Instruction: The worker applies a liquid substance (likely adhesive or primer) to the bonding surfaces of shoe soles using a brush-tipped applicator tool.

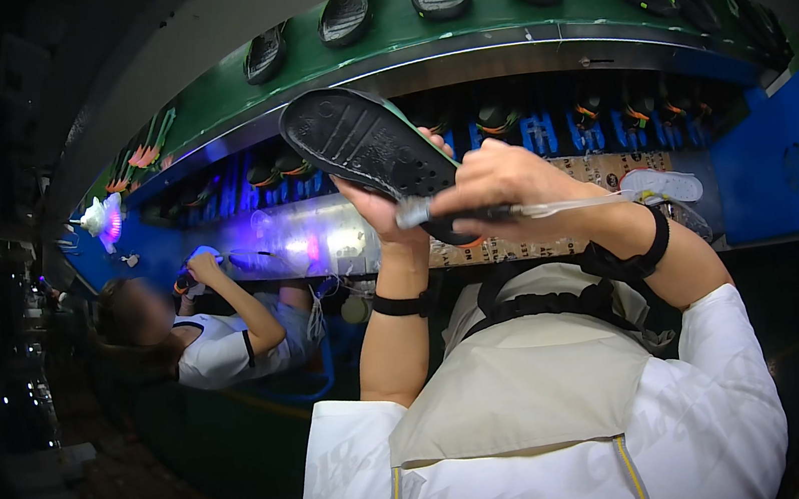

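Raised over the bench is a shoe (344,136) with its black bottom turned toward me; a green edge shows along one side and small holes dot the part near my right hand. My left hand (376,210) is closed around the shoe from beneath, its fingertips showing past the far edge. In my right hand (504,183) is a brush (413,211) with a dark handle and a pale head. The brush head lies against or just over the shoe's bottom; exact contact is unclear. A clear tube (570,205) trails from the handle across my right forearm.
Beyond the bench runs a green belt (390,24) carrying several black soles. Shoes stand on a blue-lit lower shelf (536,136). Patterned board covers part of the bench (601,167), near a white sole-shaped piece (662,185). A co-worker (234,337) sits at left beside a glowing lamp (103,220).
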Demonstrator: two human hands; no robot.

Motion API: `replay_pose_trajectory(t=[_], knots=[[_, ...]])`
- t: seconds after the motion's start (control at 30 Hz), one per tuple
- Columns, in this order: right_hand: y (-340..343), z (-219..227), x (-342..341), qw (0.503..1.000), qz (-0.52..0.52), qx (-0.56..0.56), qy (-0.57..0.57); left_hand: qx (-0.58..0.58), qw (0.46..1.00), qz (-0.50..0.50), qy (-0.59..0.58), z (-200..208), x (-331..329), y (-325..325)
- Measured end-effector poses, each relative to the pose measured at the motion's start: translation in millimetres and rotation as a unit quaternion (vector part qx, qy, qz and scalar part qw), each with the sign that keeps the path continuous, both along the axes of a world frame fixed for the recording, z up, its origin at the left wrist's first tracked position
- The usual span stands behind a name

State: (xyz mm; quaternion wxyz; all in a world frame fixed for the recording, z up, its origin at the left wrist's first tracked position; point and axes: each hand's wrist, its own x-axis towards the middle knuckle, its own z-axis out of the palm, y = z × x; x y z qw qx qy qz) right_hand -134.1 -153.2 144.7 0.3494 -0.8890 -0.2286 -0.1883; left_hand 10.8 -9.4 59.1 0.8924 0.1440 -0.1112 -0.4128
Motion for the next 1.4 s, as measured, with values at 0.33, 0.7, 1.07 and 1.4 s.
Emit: replay_pose_trajectory(t=[0.33,0.7,1.07,1.4], knots=[[2,12,-7,0.996,0.064,0.03,0.056,-0.049,0.995,0.047,-0.077,19,26,11],[-15,19,2,0.987,0.11,0.058,0.106,0.068,0.971,0.016,-0.229,50,37,18],[-19,19,8,0.991,-0.031,0.031,0.13,0.134,0.92,-0.015,-0.367,63,53,1],[-18,15,13,0.983,-0.032,-0.04,0.174,0.27,0.842,-0.079,-0.46,66,62,-36]])
